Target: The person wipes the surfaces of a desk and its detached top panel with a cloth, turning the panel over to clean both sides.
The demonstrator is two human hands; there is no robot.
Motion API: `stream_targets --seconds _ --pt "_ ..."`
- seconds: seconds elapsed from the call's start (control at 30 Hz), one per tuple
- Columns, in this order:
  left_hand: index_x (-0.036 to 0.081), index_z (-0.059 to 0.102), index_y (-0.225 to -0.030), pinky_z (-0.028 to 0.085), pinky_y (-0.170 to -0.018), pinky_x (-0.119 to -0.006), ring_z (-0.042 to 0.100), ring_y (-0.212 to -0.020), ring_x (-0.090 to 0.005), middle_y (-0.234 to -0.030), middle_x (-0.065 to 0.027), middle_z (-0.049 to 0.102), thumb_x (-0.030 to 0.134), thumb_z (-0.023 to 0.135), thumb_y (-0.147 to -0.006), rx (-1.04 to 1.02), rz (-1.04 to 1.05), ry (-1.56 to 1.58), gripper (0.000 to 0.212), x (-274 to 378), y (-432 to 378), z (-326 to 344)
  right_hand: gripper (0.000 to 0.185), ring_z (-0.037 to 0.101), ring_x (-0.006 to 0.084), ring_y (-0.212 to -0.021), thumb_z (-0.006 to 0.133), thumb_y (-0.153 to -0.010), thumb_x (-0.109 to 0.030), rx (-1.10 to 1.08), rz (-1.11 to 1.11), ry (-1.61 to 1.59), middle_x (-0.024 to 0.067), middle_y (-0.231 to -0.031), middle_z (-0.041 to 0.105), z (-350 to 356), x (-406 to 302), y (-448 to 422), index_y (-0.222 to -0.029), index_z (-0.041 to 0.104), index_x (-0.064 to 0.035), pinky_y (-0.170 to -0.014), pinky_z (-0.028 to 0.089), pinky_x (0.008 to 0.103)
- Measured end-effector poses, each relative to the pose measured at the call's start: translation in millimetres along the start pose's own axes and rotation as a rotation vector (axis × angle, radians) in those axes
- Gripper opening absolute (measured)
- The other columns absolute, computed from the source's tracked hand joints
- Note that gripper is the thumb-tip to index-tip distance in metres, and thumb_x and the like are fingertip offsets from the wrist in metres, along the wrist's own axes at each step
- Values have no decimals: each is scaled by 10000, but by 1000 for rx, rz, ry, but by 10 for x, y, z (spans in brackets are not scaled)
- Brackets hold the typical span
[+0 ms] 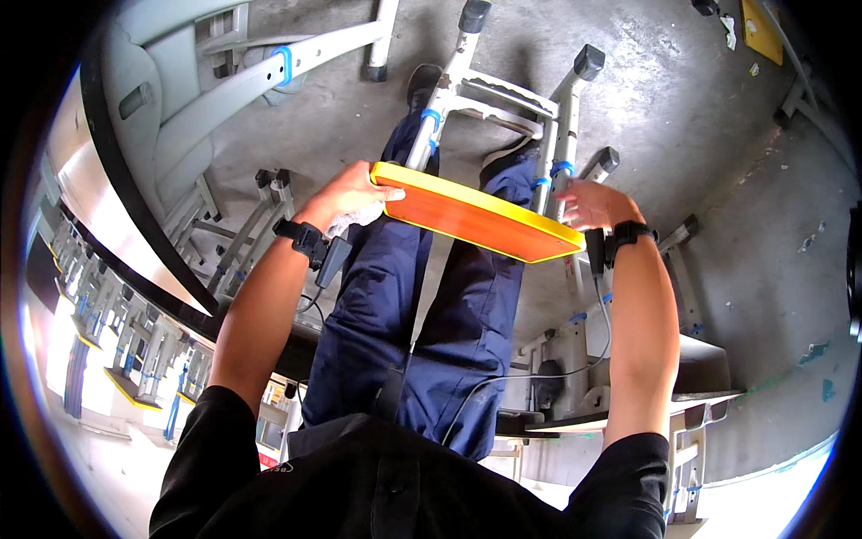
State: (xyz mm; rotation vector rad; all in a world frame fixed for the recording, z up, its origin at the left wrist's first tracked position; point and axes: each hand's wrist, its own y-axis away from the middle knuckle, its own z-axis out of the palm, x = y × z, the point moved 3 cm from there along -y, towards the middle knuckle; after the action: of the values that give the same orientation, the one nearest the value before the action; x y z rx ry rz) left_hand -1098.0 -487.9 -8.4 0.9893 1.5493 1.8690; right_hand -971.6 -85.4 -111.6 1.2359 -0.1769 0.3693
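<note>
A small stool with an orange-brown seat board point(471, 219) edged in yellow is tilted in front of my legs, its white metal legs point(454, 74) with dark end caps pointing away from me. My left hand point(353, 195) grips the seat's left corner, thumb on the board. A greyish cloth point(357, 219) shows beneath that hand. Near the seat's right end, my right hand point(592, 204) is beside the white legs with blue bands; its fingers are slightly blurred, and whether they touch the frame cannot be told.
A large white metal frame point(222, 94) and a dark-edged panel point(108, 175) stand at the left. More legged furniture surrounds me on both sides. A yellow-edged board point(761, 30) lies at the top right on the grey concrete floor point(687, 121). A cable point(525, 377) hangs across my lap.
</note>
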Motion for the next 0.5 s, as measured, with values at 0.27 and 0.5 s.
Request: stream_targets --seconds 0.27,0.5 --pt "10 734 -980 492 -625 -306 585 -634 -98 -728 -40 668 328 813 -816 67 38 3 367 0 -136 -35 332 561 200 -1189 587 -991 -233 -41 -346 -351 85 -1273 619 147 515 544 -1217 598 10 -1030 447 327" --pt "15 728 -931 450 -542 -310 550 -540 -97 -638 -12 608 384 756 -873 166 176 65 375 372 -156 -59 539 495 207 -1290 433 -1039 -462 295 -664 -1009 75 -1388 554 464 710 409 -1381 517 -54 -1096 371 369"
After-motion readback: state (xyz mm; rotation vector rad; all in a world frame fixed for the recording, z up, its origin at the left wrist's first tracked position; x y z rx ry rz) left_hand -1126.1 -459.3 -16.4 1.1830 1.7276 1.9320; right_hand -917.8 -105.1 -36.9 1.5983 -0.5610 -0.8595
